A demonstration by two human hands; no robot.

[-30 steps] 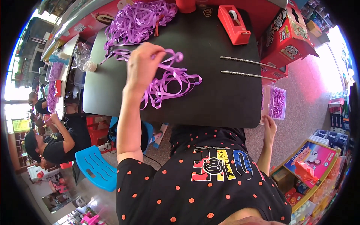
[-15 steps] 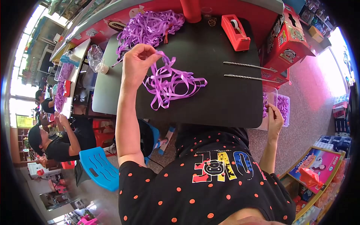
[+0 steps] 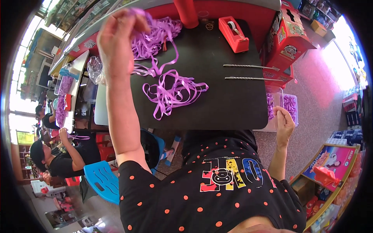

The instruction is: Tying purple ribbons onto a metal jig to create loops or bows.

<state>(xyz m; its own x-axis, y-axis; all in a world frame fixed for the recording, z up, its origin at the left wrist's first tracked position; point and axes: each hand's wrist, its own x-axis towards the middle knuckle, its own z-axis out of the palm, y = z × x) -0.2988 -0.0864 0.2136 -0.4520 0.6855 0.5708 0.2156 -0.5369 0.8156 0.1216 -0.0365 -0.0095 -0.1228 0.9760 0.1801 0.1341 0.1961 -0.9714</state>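
My left hand (image 3: 118, 42) is raised over the far left of the black table (image 3: 217, 106), somewhat blurred. Its fingers are closed on a purple ribbon (image 3: 138, 14) that shows at the fingertips. Behind and beside it lies a big tangled heap of purple ribbon (image 3: 159, 33), partly covered by the hand. A smaller loose pile of purple ribbon (image 3: 175, 91) lies nearer me, with a strand running up toward the heap. Past the table's right edge, my right hand (image 3: 285, 123) pinches its fingers beside a clear bin of purple pieces (image 3: 290, 105); whatever it holds cannot be made out.
Two twisted metal rods (image 3: 250, 66) lie at the table's right. Behind them stand a red tape dispenser (image 3: 234, 35), rubber bands (image 3: 210, 25) and a red cylinder (image 3: 186, 13). A red carton (image 3: 287, 42) stands at the far right. Co-workers (image 3: 68, 151) sit left, near a blue stool (image 3: 101, 180).
My left hand has moved up and to the left, drawing ribbon with it and stretching a strand between heap and small pile. My right hand has stayed by the bins.
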